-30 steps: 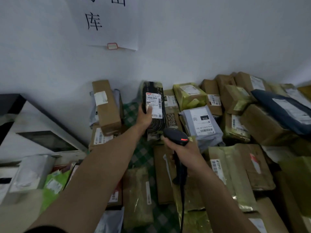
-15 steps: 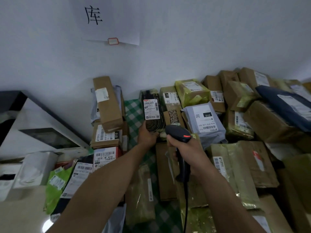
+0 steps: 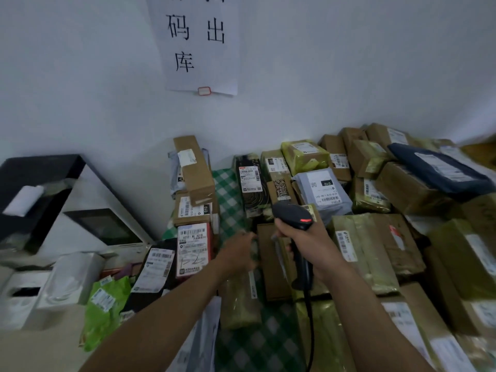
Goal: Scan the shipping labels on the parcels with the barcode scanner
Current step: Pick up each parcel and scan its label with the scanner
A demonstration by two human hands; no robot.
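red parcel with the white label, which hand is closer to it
Left. The left hand is just right of the red parcel; the right hand, holding the barcode scanner, is farther right, beyond the left hand.

Left grip extended forward, blurred, right grip clenched

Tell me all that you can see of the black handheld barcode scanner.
The black handheld barcode scanner looks like matte plastic. Its rounded head bears a small glowing red light; a slim handle runs down from it, and a dark cable leaves the handle's base toward the bottom edge. It stands roughly upright above the wrapped parcels, head aimed toward the white wall. The right hand grips its handle; nothing else visibly touches it.
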